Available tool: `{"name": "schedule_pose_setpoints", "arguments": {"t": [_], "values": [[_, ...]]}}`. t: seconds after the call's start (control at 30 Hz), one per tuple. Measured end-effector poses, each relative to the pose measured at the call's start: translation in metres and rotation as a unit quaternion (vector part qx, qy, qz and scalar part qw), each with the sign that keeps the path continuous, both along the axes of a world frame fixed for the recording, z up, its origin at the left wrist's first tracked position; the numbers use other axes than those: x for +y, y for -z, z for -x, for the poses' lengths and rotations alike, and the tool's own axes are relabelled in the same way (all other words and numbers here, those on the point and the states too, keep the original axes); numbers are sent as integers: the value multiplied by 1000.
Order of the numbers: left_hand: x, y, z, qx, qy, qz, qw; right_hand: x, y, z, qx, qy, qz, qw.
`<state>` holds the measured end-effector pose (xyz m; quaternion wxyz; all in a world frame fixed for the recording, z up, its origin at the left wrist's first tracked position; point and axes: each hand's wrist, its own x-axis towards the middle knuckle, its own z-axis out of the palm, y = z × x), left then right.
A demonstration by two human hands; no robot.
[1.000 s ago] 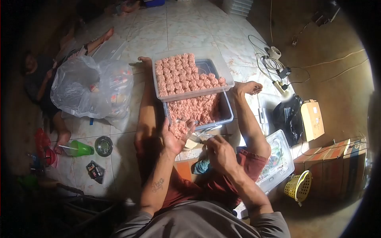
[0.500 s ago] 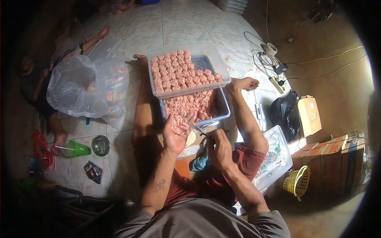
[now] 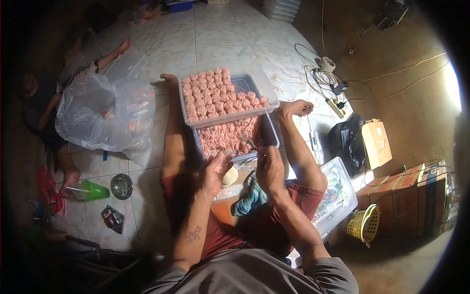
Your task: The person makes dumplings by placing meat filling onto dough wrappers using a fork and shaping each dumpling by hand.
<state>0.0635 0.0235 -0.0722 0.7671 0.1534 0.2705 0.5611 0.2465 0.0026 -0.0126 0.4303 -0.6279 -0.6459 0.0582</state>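
Tiled floor (image 3: 218, 32), pink mince (image 3: 230, 134) in tub (image 3: 270, 132), just beyond hands (image 3: 211, 181)

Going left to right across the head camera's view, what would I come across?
Green cup → round dish → left hand → right hand → yellow basket.

One head-worn view, facing forward and down, wide-angle, from above
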Motion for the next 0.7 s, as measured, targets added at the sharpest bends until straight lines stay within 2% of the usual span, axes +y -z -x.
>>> {"name": "schedule_pose_setpoints", "arguments": {"t": [0.03,0.1,0.13,0.17,0.2,0.23,0.3,0.37,0.4,0.43,0.47,0.53,0.6,0.7], "values": [[1,3,5,-3,6,17,1000,9,-9,-5,14,-19,-32,999],[3,7,13,14,10,35,999,19,-24,-16,62,-75,-23,995],[5,7,17,13,32,22,999,24,-28,-21,18,-70,-1,997],[7,7,19,12,54,9,998,32,-16,-33,-126,-51,37,990],[6,3,20,9,53,34,998,39,8,-54,-198,-55,82,975],[4,0,22,10,52,35,998,43,9,-59,-269,-60,124,953],[10,-6,24,-116,82,8,990,38,8,-55,-225,-64,150,960],[6,-6,24,-160,70,21,984,23,10,-41,-57,-111,14,992],[7,-8,21,-179,57,17,982,12,-17,-24,19,-105,117,987],[8,-10,17,-198,44,13,979,3,-24,-11,55,-98,150,982],[7,-13,15,-241,45,31,969,-3,-9,-2,55,-100,117,987],[6,-7,10,-236,31,35,971,-14,-1,14,56,-101,86,990],[9,-3,5,-216,6,43,975,-21,-5,22,125,-113,136,976],[8,4,9,-185,18,17,982,-16,-9,15,136,-70,147,977]]}}
